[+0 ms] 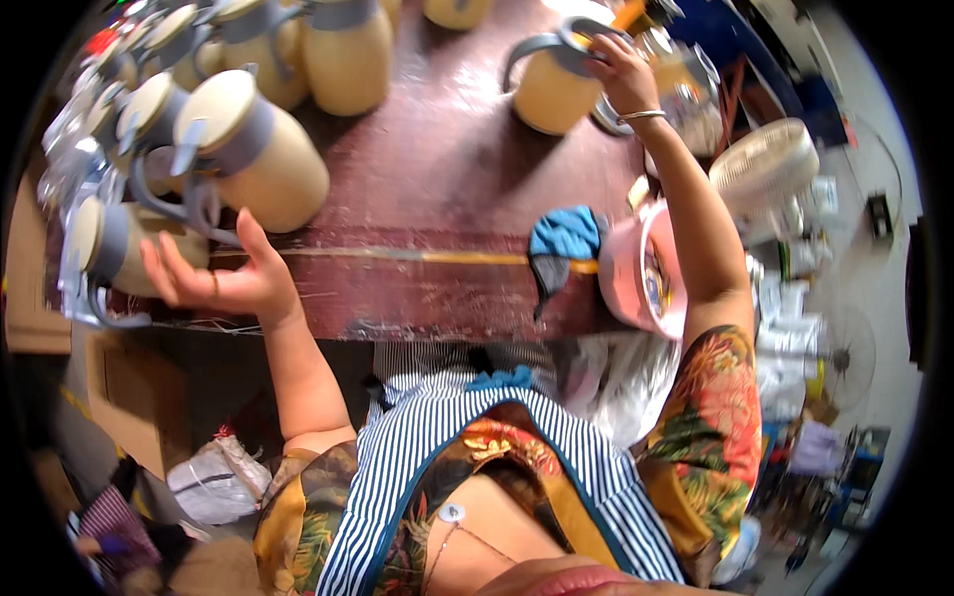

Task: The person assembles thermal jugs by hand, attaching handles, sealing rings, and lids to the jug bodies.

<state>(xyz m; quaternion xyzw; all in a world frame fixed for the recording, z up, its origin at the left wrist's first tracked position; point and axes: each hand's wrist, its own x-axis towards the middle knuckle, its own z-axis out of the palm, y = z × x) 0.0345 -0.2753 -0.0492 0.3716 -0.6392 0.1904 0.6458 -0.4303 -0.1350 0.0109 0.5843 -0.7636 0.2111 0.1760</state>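
Along the near left edge of the maroon table (427, 169), the left hand (234, 288) is palm-up, its fingers spread wide and gripping nothing; whether they touch the nearest jug (132, 226) behind them, I cannot tell. At the near right are a blue cloth (564, 233) and a pink tub (618, 263). Farther in on the left stands a larger lidded jug (283, 169), with more cream jugs (348, 55) behind it. At least 4 on this side show lids, so they look complete, at least on top. At the far right, 1 separate jug (552, 94) stands upright under the right hand (623, 77), whose fingers curl at its grey collar, seemingly touching it. Work there looks unfinished, though I cannot tell whether its lid is fitted.
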